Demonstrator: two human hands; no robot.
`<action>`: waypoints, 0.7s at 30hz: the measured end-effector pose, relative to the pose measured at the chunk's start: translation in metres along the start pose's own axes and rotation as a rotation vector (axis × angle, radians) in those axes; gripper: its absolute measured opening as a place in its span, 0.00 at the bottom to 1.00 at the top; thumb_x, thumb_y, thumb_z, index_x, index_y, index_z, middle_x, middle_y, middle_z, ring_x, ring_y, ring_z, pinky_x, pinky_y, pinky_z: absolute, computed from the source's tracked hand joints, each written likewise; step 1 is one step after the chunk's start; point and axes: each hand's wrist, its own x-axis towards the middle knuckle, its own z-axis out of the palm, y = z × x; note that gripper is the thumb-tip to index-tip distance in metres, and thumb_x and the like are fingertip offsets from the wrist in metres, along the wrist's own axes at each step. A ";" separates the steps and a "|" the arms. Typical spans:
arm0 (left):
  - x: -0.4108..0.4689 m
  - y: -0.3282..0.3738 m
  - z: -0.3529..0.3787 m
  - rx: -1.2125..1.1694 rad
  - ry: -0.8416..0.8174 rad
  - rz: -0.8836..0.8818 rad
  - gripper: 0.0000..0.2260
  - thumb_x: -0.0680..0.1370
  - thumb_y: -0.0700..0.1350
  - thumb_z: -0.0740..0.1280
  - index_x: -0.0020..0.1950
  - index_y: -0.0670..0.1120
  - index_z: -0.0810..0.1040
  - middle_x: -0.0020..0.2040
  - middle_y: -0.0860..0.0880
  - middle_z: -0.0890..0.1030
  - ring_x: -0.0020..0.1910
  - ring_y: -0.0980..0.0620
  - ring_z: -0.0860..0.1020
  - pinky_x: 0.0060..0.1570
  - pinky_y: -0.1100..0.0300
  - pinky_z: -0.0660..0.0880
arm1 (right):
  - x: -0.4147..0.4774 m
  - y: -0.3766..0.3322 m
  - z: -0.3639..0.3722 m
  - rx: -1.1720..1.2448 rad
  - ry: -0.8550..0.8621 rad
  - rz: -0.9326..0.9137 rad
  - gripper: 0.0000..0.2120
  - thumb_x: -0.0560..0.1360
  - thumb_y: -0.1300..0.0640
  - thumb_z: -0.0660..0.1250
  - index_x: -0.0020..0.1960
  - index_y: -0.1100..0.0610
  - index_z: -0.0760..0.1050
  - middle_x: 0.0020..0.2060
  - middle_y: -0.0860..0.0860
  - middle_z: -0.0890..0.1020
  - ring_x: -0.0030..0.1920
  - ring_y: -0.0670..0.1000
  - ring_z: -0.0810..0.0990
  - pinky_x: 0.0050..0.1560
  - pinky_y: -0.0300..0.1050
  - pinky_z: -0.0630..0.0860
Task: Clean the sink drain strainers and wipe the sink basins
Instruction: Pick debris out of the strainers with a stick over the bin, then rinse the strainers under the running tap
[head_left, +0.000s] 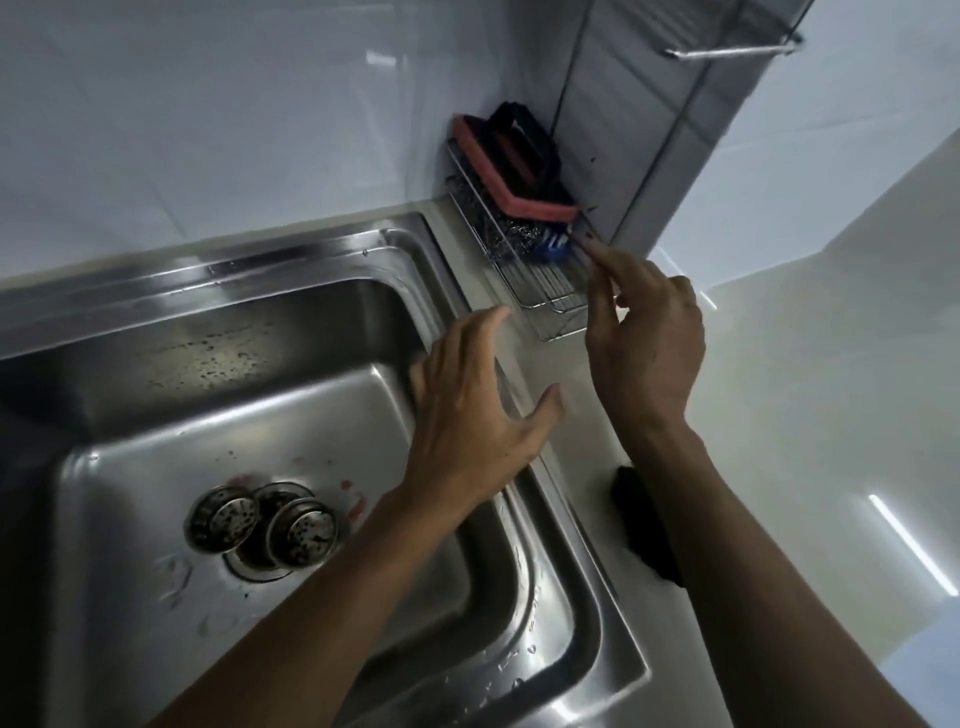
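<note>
Two round metal drain strainers (222, 517) (303, 531) lie side by side over the drain opening of the steel sink basin (156, 395). Both are speckled with dirt. My left hand (475, 410) hovers over the basin's right rim with its fingers spread and holds nothing. My right hand (644, 338) reaches into the wire rack (550, 306) on the counter behind the sink. Its thumb and forefinger pinch the thin handle of a blue-bristled brush (551, 250).
In the rack a pink scrub pad with a black handle (514, 171) sits on a steel wool ball (511, 236). A black object (644, 525) lies on the counter right of the sink. Red smears (353, 499) mark the basin floor. White tiled walls close off the corner.
</note>
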 end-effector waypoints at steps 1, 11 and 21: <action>-0.001 -0.003 -0.001 0.008 0.001 -0.010 0.36 0.74 0.63 0.68 0.78 0.51 0.65 0.74 0.54 0.69 0.75 0.54 0.66 0.74 0.49 0.62 | 0.001 0.002 0.004 -0.010 0.000 -0.013 0.13 0.84 0.48 0.63 0.66 0.43 0.80 0.56 0.43 0.85 0.49 0.51 0.78 0.39 0.42 0.66; -0.018 -0.029 -0.022 0.078 0.052 -0.027 0.36 0.74 0.64 0.66 0.78 0.51 0.65 0.74 0.52 0.69 0.73 0.54 0.68 0.70 0.53 0.61 | -0.010 0.013 0.020 -0.152 -0.128 -0.156 0.28 0.79 0.28 0.57 0.68 0.44 0.78 0.64 0.43 0.82 0.59 0.56 0.75 0.39 0.43 0.66; -0.047 -0.076 -0.115 0.228 0.119 -0.041 0.34 0.74 0.62 0.68 0.75 0.48 0.70 0.69 0.49 0.73 0.69 0.50 0.71 0.67 0.51 0.66 | -0.056 -0.082 -0.016 0.195 -0.091 -0.176 0.22 0.80 0.34 0.64 0.64 0.48 0.77 0.56 0.47 0.81 0.52 0.52 0.79 0.47 0.47 0.74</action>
